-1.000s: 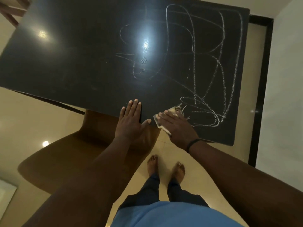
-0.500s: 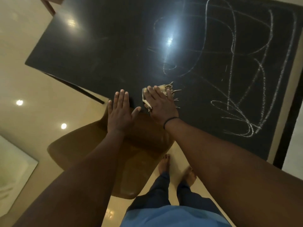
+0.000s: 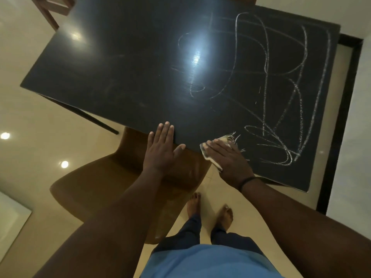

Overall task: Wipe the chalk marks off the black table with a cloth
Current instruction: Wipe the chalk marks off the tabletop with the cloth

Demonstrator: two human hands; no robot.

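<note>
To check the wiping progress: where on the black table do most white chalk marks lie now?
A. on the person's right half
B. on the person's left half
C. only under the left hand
A: the white chalk marks cover the right half of the black table, beyond the pale frayed cloth under the right hand.

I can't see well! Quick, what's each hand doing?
Left hand: open, flat on the black table.
Right hand: open, pressing the cloth.

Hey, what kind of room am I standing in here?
Probably a home dining area: a black table with a brown chair tucked beside it, another wooden chair beyond, and glossy floor tiles.
</note>
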